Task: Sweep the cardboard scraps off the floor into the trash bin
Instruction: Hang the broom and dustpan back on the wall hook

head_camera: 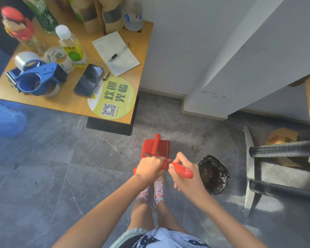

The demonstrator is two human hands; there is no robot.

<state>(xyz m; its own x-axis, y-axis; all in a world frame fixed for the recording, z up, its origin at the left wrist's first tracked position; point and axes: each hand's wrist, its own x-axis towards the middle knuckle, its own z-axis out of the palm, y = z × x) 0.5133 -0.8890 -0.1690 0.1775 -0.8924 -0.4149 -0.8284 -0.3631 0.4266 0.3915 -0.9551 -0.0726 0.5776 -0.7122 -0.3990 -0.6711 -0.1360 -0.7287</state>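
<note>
A red dustpan [161, 147] hangs over the grey tiled floor [61, 167], with a red brush [156, 143] lying along its middle. My left hand [149, 167] is closed on the pan's near end. My right hand [184, 174] is closed around a red handle [183, 170] that sticks out to the lower right; whether it belongs to the pan or the brush is unclear. A small trash bin [220, 183] lined with a black bag stands just right of my right hand, with brownish bits inside. A brown cardboard piece [281, 136] lies under the stool at the right.
A wooden table [70, 102] at upper left carries a blue tape dispenser [38, 77], a phone [89, 80], bottles and a notepad; its black base [111, 126] sits on the floor. A white wall corner [204, 104] juts out ahead. A stool [281, 149] stands at the right. My feet [157, 192] are below the pan.
</note>
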